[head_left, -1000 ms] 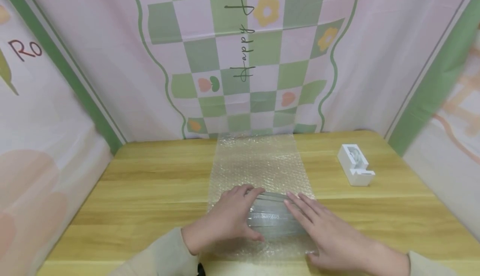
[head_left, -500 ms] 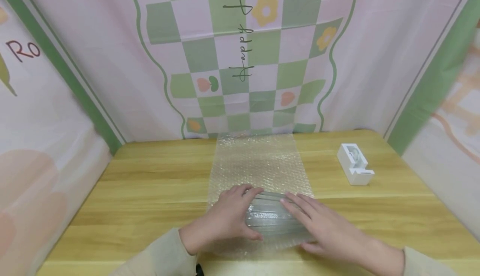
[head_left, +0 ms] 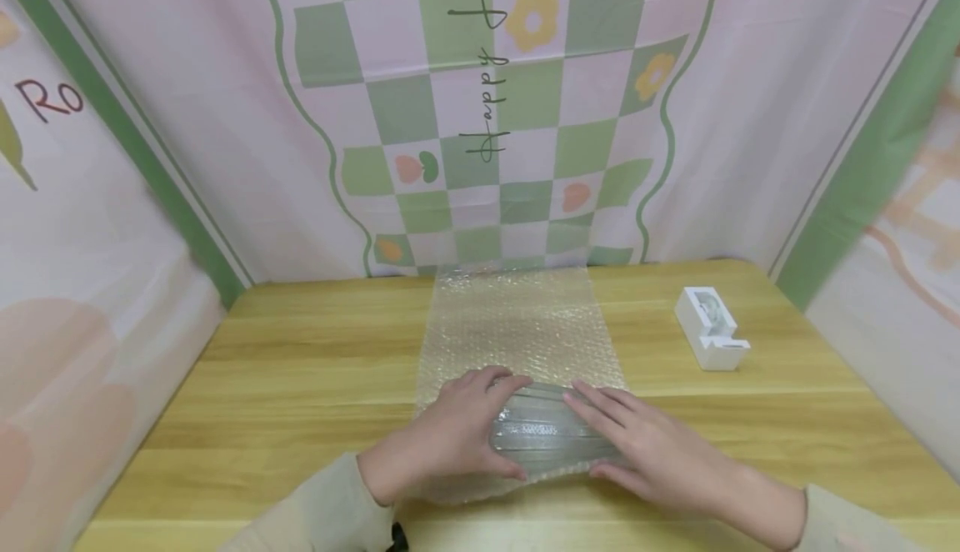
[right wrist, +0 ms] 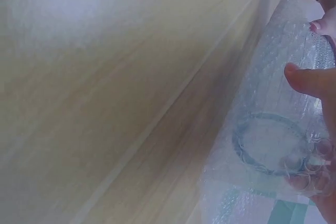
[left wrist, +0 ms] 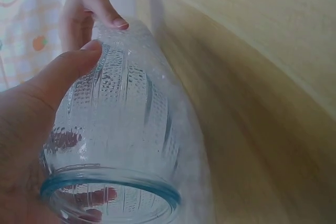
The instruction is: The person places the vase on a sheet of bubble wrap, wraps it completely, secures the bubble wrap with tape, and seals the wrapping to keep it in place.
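Observation:
A clear glass vase point(head_left: 542, 429) with ribbed and dotted sides lies sideways on the near part of a sheet of bubble wrap point(head_left: 521, 318). My left hand point(head_left: 465, 427) grips its left end, thumb on the near side and fingers over the far side. In the left wrist view the vase's open rim point(left wrist: 110, 182) faces the camera. My right hand point(head_left: 656, 452) is around the right end, fingers on top and thumb pressing the raised near edge of the wrap against the glass. Through the wrap point(right wrist: 262, 93) in the right wrist view, a round end of the vase shows.
A white tape dispenser point(head_left: 712, 331) with a roll of clear tape stands at the back right of the wooden table point(head_left: 300, 352). The wrap runs back to the far edge, where a patterned curtain point(head_left: 465, 118) hangs; more curtains flank both sides.
The near edge of the bubble wrap has been lifted off the table and up against the vase by my right hand, whose thumb has moved left and upward. My left hand stays about where it was.

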Action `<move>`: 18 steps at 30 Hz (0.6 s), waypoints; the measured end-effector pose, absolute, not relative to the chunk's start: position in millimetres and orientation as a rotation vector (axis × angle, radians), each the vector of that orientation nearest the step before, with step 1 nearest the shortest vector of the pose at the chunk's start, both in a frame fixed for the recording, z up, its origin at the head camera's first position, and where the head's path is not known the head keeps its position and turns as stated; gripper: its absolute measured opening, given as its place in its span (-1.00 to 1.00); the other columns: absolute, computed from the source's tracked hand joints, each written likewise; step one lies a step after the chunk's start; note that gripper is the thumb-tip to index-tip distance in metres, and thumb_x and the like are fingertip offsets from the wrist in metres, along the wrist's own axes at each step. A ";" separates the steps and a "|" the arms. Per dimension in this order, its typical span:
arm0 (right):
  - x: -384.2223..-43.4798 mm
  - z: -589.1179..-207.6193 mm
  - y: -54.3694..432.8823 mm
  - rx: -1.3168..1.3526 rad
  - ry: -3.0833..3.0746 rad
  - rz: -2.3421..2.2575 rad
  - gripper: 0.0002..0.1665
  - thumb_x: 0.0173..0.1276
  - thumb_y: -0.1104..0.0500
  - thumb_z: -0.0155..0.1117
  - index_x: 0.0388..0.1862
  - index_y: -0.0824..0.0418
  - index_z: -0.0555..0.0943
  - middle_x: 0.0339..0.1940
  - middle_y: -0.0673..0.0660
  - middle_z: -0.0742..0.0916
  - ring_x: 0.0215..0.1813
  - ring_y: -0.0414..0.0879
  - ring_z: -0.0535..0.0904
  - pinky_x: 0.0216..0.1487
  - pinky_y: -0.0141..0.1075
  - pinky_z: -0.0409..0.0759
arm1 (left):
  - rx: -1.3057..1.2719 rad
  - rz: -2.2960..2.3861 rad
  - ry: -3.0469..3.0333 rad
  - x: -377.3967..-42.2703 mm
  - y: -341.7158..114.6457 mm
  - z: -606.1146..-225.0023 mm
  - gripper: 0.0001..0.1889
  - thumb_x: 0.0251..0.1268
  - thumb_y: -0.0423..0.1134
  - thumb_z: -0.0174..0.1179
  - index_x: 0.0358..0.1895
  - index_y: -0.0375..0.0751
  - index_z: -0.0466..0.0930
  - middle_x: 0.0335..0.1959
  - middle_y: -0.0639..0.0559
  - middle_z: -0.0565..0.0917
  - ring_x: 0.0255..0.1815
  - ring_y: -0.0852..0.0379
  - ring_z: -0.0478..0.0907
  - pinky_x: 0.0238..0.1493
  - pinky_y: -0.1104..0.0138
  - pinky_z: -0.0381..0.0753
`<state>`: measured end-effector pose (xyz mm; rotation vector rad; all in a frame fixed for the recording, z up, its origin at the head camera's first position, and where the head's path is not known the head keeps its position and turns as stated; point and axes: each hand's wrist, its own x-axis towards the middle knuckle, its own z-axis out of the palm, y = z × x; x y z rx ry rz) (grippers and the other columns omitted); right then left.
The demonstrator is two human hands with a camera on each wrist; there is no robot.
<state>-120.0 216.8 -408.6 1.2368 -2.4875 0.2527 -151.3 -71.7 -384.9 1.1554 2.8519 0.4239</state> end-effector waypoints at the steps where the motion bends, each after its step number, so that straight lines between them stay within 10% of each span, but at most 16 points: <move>1: -120.0 -408.2 216.8 1.240 -2.484 0.252 0.07 0.17 -0.11 0.53 0.57 0.24 0.32 0.49 0.28 0.47 0.30 0.16 0.56 0.20 0.03 0.63 | 1.166 0.421 2.848 -151.2 -71.9 -384.5 0.16 -0.17 0.34 0.56 0.55 -0.04 0.26 0.43 -0.13 0.43 0.37 -0.13 0.42 0.29 -0.14 0.50; 18: -124.0 -406.8 218.3 1.278 -2.472 0.270 0.05 0.24 -0.10 0.49 0.59 0.27 0.28 0.47 0.28 0.50 0.29 0.16 0.55 0.21 0.06 0.62 | 1.306 -0.032 2.922 -127.6 -76.7 -387.0 0.45 -0.31 0.56 0.45 0.68 0.04 -0.12 0.64 -0.22 0.05 0.58 -0.28 0.11 0.44 -0.12 0.33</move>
